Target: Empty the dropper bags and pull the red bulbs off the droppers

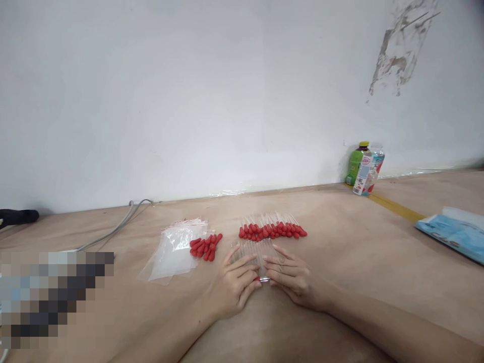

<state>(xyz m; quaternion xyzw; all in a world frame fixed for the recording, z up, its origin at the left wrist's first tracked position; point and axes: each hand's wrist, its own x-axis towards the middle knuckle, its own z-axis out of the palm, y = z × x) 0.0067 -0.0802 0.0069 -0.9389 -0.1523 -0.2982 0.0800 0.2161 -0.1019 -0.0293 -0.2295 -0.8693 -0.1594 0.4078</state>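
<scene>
Small hand-assembly bench, workshop-type. Long table (340, 242) under a brown cover, against a scuffed white wall (189, 101). Batch of droppers (272, 231), loose red rubber caps (206, 247), zip bags (174, 249), stray cable (113, 229), drink bottles (365, 169) at the back.

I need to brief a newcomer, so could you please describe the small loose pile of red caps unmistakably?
Start at the brown table under the white wall, then find the clear plastic bags left of the left hand. The loose red caps lie at the bags' right edge; unlike the long row of droppers further right, they carry no glass tubes.
</scene>
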